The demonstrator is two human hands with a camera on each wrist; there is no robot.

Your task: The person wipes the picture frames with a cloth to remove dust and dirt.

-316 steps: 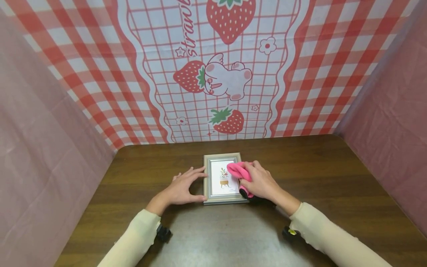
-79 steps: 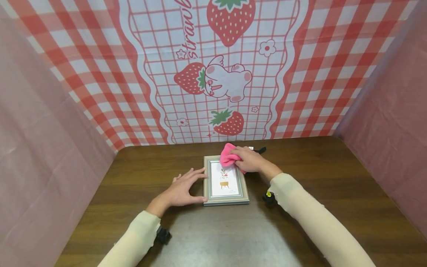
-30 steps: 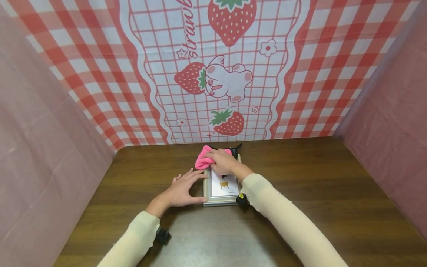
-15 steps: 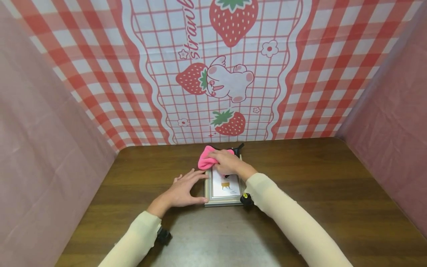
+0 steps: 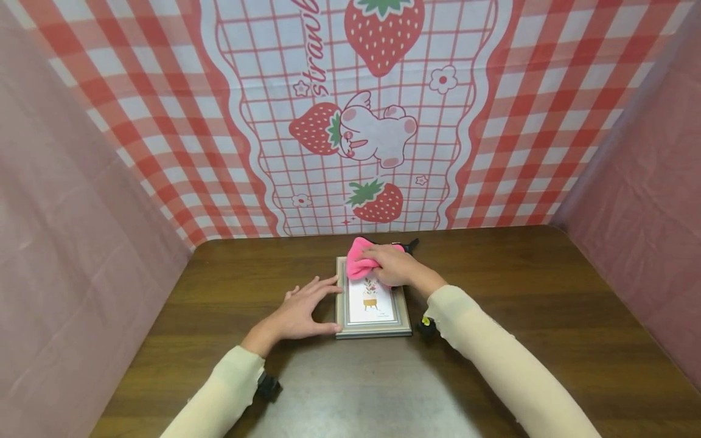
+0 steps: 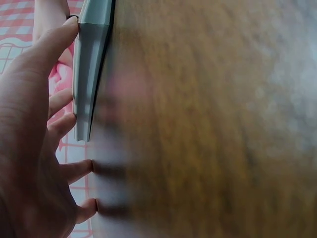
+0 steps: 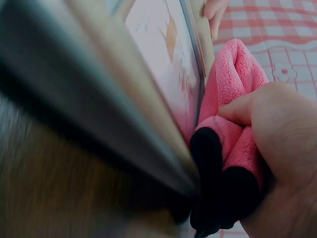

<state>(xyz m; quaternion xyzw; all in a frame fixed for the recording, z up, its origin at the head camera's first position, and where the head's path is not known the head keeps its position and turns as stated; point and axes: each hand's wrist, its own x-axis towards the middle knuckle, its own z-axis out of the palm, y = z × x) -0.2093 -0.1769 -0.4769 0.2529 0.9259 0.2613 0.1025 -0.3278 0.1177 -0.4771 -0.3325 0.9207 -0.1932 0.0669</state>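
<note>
While the left hand (image 5: 300, 312), fingers extended, is touching the long left side of the picture frame (image 5: 373, 310), which is lying with its long axis near-to-far, the right hand (image 5: 395, 266) is gripping the pink cloth (image 5: 358, 261) over the frame's far end.

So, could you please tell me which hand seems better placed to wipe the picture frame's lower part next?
Probably the right hand: it has the pink cloth in its grip, over the upper part of the picture frame. The left hand holds no cloth and touches the frame's left edge.
</note>
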